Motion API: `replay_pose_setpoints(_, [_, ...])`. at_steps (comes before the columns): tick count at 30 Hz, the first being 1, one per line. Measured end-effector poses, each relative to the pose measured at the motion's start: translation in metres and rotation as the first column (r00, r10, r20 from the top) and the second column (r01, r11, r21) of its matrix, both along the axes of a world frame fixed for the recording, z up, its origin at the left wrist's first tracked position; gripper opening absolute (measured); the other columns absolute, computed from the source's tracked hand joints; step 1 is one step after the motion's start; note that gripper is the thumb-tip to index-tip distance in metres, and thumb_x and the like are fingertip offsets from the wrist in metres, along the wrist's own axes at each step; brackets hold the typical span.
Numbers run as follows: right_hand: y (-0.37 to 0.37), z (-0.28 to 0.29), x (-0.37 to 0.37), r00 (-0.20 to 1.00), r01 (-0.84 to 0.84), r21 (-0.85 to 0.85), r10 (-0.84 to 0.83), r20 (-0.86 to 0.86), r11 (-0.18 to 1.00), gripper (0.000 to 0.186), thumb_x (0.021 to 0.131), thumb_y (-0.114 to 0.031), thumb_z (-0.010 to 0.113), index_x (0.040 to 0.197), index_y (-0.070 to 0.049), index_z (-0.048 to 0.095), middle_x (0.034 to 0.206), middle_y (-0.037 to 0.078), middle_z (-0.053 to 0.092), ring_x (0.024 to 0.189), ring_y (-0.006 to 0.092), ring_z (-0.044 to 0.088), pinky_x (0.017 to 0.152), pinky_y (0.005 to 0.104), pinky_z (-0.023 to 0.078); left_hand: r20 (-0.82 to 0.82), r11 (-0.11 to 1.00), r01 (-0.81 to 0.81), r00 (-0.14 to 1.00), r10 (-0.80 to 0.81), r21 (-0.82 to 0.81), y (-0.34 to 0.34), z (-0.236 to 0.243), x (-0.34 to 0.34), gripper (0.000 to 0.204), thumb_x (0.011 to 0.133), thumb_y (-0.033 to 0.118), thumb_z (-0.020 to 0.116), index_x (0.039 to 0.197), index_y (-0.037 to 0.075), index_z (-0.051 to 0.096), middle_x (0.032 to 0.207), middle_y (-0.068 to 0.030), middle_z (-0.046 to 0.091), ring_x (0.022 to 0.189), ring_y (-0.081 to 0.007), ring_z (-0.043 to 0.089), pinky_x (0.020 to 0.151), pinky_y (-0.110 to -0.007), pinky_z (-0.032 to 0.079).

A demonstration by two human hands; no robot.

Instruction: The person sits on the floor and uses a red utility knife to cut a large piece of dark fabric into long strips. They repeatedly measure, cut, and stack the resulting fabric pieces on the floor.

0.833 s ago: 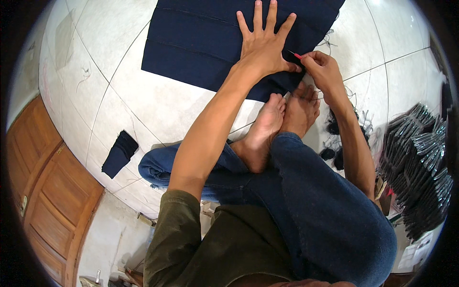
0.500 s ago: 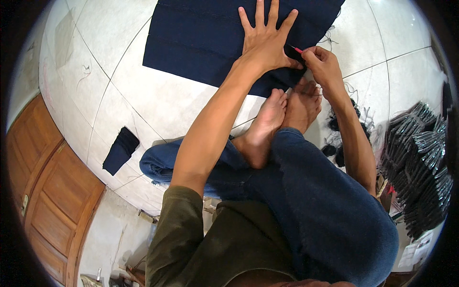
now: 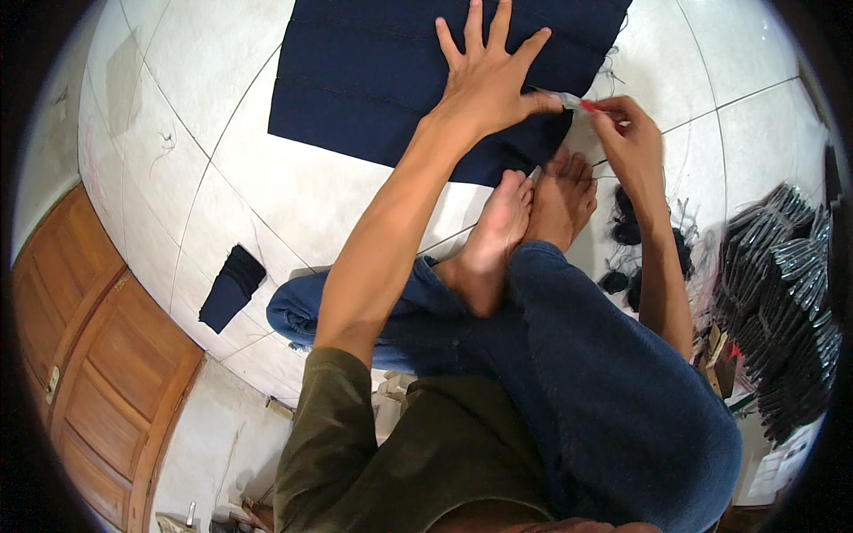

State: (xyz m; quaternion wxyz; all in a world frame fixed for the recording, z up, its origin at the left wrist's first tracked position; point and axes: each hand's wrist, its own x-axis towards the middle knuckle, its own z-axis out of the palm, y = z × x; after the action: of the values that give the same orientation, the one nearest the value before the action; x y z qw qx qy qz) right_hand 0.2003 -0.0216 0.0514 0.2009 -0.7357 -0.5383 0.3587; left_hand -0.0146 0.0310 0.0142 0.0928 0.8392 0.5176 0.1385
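A large dark blue cloth lies spread on the white tiled floor ahead of me. My left hand presses flat on it with fingers spread wide. My right hand sits at the cloth's right edge, pinching a small slim tool with a red end against the fabric near my left thumb. My bare feet rest just below the cloth's near edge, legs crossed in blue jeans.
A small dark cloth piece lies on the tiles at the left. Black thread scraps are heaped beside my right forearm. A stack of dark bundled pieces fills the right side. A wooden door stands at lower left.
My left hand has slid slightly farther up the cloth. The right hand with the small tool has moved along the cloth's edge toward the left thumb.
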Motion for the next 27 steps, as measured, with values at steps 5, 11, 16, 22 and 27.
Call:
replay_pose_setpoints(5, [-0.033, -0.010, 0.056, 0.848, -0.089, 0.237, -0.051, 0.528, 0.967, 0.025, 0.089, -0.021, 0.072, 0.108, -0.005, 0.070, 0.101, 0.013, 0.068, 0.090, 0.0294, 0.068, 0.080, 0.0403, 0.054, 0.174, 0.911, 0.389, 0.896, -0.408, 0.133, 0.037, 0.012, 0.009, 0.041, 0.085, 0.024, 0.076, 0.126, 0.023, 0.070, 0.123, -0.0093, 0.059, 0.114, -0.0284, 0.054, 0.096, -0.042, 0.045])
replay_pose_setpoints(11, [-0.023, 0.008, 0.025, 0.973, -0.088, 0.381, -0.003, 0.231, 0.921, 0.014, 0.090, -0.009, 0.074, 0.103, -0.003, 0.071, 0.093, 0.011, 0.067, 0.073, 0.0228, 0.063, 0.069, 0.0352, 0.051, 0.320, 0.914, 0.396, 0.858, -0.402, 0.088, 0.062, 0.004, 0.013, 0.019, 0.082, 0.026, 0.079, 0.096, 0.014, 0.073, 0.101, -0.0053, 0.058, 0.097, -0.0270, 0.054, 0.082, -0.042, 0.046])
replay_pose_setpoints(16, [-0.003, -0.011, -0.025, 0.992, -0.110, 0.213, 0.119, -0.029, 0.971, 0.031, 0.089, -0.028, 0.080, 0.104, -0.002, 0.074, 0.100, 0.015, 0.069, 0.085, 0.0315, 0.068, 0.074, 0.0394, 0.053, 0.541, 0.953, 0.248, 0.785, -0.302, 0.172, 0.063, -0.005, 0.016, 0.019, 0.081, 0.023, 0.082, 0.086, 0.009, 0.071, 0.091, -0.0085, 0.061, 0.087, -0.0303, 0.058, 0.076, -0.041, 0.050])
replay_pose_setpoints(22, [0.006, -0.028, -0.036, 0.989, -0.148, 0.089, 0.150, -0.015, 0.985, 0.029, 0.089, -0.028, 0.079, 0.100, -0.001, 0.075, 0.092, 0.014, 0.072, 0.082, 0.0278, 0.070, 0.075, 0.0374, 0.053, 0.600, 0.981, 0.128, 0.777, -0.190, 0.145, 0.063, -0.005, 0.017, 0.021, 0.082, 0.022, 0.083, 0.082, 0.006, 0.069, 0.083, -0.0100, 0.062, 0.079, -0.0317, 0.061, 0.070, -0.041, 0.052])
replay_pose_setpoints(27, [0.012, -0.024, -0.046, 0.906, 0.206, -0.020, -0.199, -0.373, 0.978, 0.029, 0.092, -0.026, 0.077, 0.099, 0.002, 0.076, 0.085, 0.011, 0.074, 0.079, 0.0129, 0.064, 0.073, 0.0292, 0.051, 0.607, 0.985, 0.102, 0.778, -0.164, 0.137, 0.062, -0.007, 0.015, 0.022, 0.083, 0.022, 0.082, 0.082, 0.006, 0.068, 0.084, -0.0104, 0.063, 0.079, -0.0321, 0.062, 0.070, -0.041, 0.053])
